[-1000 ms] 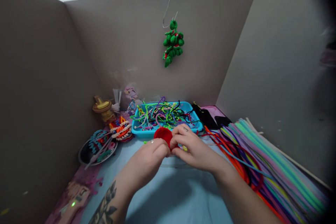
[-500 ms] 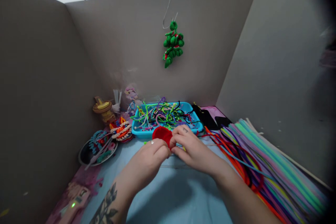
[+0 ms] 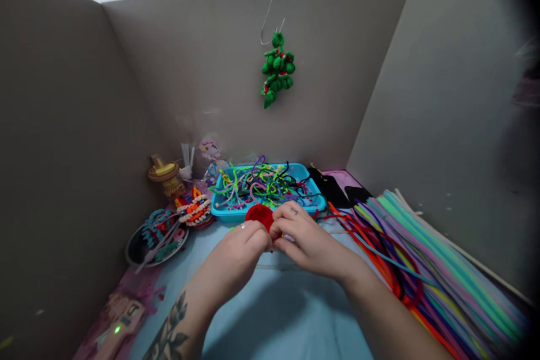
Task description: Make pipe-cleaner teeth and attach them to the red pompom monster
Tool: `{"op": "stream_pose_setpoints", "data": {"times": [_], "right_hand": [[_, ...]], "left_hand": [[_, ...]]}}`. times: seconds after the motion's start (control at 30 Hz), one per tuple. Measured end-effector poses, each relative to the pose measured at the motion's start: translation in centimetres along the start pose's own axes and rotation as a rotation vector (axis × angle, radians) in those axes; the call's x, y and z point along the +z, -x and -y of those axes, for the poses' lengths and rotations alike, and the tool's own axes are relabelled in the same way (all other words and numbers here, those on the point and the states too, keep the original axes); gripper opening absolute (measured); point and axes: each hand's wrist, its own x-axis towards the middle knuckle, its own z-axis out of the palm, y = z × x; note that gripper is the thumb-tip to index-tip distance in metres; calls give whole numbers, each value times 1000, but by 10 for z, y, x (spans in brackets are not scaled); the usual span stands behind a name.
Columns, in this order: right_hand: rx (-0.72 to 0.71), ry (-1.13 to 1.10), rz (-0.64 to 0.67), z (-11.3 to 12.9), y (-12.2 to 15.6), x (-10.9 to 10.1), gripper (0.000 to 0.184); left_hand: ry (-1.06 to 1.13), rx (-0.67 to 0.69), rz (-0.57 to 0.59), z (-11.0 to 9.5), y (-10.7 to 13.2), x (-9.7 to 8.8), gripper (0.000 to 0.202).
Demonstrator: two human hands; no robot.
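Observation:
A small red fuzzy piece point(image 3: 260, 215), rounded at the top and looking like pipe cleaner work, is pinched between my two hands just in front of the blue tray. My left hand point(image 3: 242, 244), with a ring on one finger, is closed on its lower left side. From the right, my right hand point(image 3: 301, 236) grips its lower right edge with thumb and bent fingers. The fingertips of both hands nearly meet and hide the lower part of the piece. A bit of yellow and lilac shows behind my right fingers, too small to name.
The blue tray point(image 3: 230, 217) holds tangled pipe cleaner offcuts. Long pipe cleaners point(image 3: 426, 259) lie in bundles at the right. At left are a metal bowl point(image 3: 133, 256), an orange-and-cream bundle point(image 3: 196, 211), a lidded cup point(image 3: 169, 177) and a pink device point(image 3: 122, 326). A green ornament point(image 3: 278, 67) hangs on the back panel.
The red piece has tilted slightly and shows less of its right side. My fingers have shifted a little, still closed on it.

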Motion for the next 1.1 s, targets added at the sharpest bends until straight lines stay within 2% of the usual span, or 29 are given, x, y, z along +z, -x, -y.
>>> {"op": "stream_pose_setpoints", "data": {"times": [0.17, 0.3, 0.83, 1.1], "right_hand": [[10, -34, -40, 2, -1, 0, 13], [-3, -25, -20, 1, -1, 0, 13], [-32, -22, 27, 0, -1, -2, 18], [-17, -64, -40, -1, 1, -6, 14]], "left_hand": [[13, 12, -32, -2, -1, -2, 17], [13, 44, -36, -4, -2, -4, 17], [15, 28, -10, -4, -1, -2, 19], [50, 15, -59, 2, 2, -1, 17]]}}
